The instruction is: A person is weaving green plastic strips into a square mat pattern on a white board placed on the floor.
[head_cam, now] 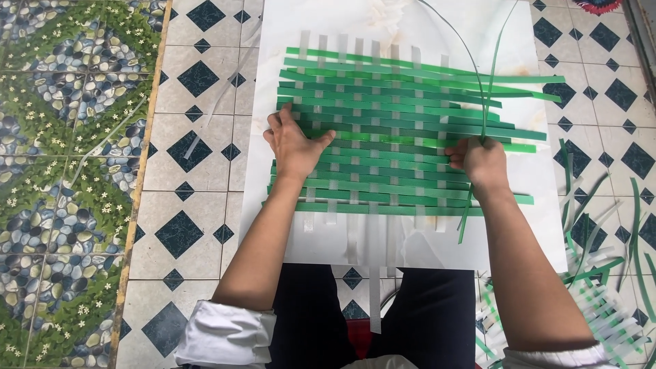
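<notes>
My left hand (pixel 295 145) lies flat, fingers spread, pressing the left edge of the woven mat of green and translucent white plastic strips (pixel 389 130), which rests on a white rectangular board (pixel 294 27) on the tiled floor. My right hand (pixel 480 162) is closed around a long thin green strip (pixel 486 89) at the mat's right edge. That strip's long axis runs from the board's near edge toward its far edge, rising and curving above my fist, crossing the mat's green bands, which run left to right. Loose green and white strips (pixel 601 280) lie heaped off the board's near right corner, closer to my right hand.
</notes>
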